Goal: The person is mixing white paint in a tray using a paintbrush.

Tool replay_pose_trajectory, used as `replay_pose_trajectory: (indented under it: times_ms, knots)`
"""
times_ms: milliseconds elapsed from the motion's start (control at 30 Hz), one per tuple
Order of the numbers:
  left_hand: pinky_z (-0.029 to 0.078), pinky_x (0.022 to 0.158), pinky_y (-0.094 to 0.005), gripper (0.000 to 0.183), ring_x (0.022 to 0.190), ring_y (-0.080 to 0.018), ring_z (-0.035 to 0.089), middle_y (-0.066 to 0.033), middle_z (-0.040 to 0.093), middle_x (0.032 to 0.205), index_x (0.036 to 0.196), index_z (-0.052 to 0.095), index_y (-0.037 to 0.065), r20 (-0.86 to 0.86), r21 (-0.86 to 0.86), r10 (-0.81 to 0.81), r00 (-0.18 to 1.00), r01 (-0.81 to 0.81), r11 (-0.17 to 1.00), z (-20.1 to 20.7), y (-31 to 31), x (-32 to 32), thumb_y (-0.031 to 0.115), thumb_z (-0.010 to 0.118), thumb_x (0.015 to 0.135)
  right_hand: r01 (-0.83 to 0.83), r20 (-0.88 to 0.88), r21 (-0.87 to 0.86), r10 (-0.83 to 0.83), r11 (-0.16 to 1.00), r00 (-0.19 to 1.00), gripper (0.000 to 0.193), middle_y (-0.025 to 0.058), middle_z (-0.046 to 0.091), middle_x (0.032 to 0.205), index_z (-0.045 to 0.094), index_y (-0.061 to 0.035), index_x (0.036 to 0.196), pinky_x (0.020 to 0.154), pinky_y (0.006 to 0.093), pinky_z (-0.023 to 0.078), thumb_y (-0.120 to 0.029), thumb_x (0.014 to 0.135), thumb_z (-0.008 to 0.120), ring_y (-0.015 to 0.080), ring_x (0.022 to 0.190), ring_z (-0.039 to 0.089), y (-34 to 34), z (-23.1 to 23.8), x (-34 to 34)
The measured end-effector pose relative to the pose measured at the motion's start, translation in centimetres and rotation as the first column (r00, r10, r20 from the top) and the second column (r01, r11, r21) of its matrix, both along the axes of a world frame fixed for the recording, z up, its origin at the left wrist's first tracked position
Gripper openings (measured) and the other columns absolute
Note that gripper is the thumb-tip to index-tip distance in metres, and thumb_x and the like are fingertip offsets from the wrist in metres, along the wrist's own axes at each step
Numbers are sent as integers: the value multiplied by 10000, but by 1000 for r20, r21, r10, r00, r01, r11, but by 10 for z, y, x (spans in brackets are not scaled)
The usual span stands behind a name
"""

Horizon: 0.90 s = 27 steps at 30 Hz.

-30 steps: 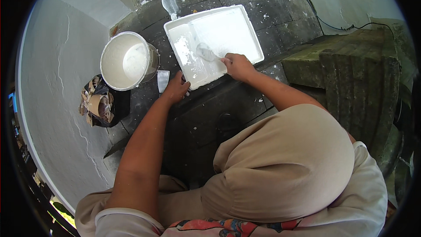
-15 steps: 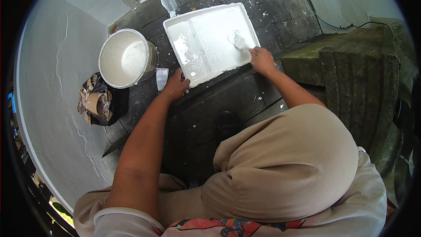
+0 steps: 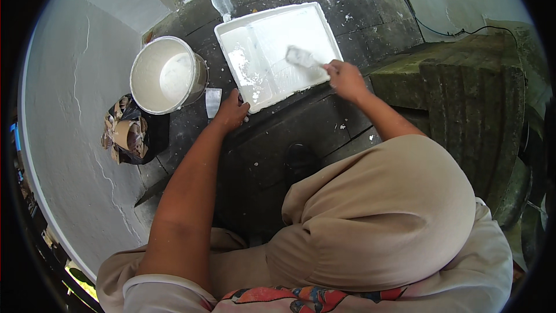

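The left hand [image 3: 231,114] clamps the near-left corner of the tray [image 3: 266,18] on the paving [image 3: 376,20], likely steadying it. Apart, the right hand [image 3: 347,82] grips a scraper [image 3: 300,57], its blade over the tray. Beyond-left, a bucket [image 3: 142,81] stands, seemingly within reach.

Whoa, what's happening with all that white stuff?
A person is working at a tray on the floor, with white, paint-like stuff spread in it. The right hand holds a flat, white-smeared tool over the tray. The left hand grips the tray's near-left corner. An open bucket stands to the left.
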<state>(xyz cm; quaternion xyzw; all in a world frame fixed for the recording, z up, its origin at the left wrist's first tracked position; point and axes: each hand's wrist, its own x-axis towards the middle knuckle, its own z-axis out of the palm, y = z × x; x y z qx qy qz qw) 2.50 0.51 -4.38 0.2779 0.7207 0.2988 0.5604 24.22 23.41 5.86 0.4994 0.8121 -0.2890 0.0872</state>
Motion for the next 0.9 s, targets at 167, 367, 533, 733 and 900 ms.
replay_pose_trajectory:
  times_ms: [167,367,533,733,900]
  knots:
    - [504,640,-358,378,756,-248,628,-171,598,924,1119,429,-46,37,-12,-10,999,11,1000,-1,1,-3,181,559,846,27,83,175,-42,984,996,293,226,650,908,660,-59,941,768,488,482,-318,932,524,430,885,608,25,-23,29]
    - [504,632,-360,376,741,-251,624,-176,598,928,1110,431,-42,76,-1,-13,997,13,1000,-8,1,-2,192,562,847,-65,27,-9,65,998,998,295,235,636,840,632,-22,896,738,489,472,-295,926,525,438,837,601,-41,-28,-3]
    - [502,675,-371,375,773,-265,623,-187,599,937,1109,435,-37,48,6,-36,998,36,999,-18,-3,-3,200,567,849,-99,32,-143,104,985,994,313,230,650,935,657,-48,969,806,485,489,-323,930,511,422,906,616,-57,-14,-24]
    - [499,715,-379,376,861,-279,612,-194,602,948,1102,438,-39,36,11,-11,999,10,1000,-18,-4,-6,205,574,850,-29,52,209,19,978,998,254,223,643,854,647,-63,893,734,507,485,-292,922,540,435,858,607,10,0,20]
    - [506,639,-358,361,739,-238,627,-162,597,915,1107,434,-32,38,22,-44,998,43,999,0,3,-2,191,562,854,-8,257,196,-43,981,966,288,208,647,983,635,-61,946,828,504,474,-314,935,497,419,973,600,19,-9,49]
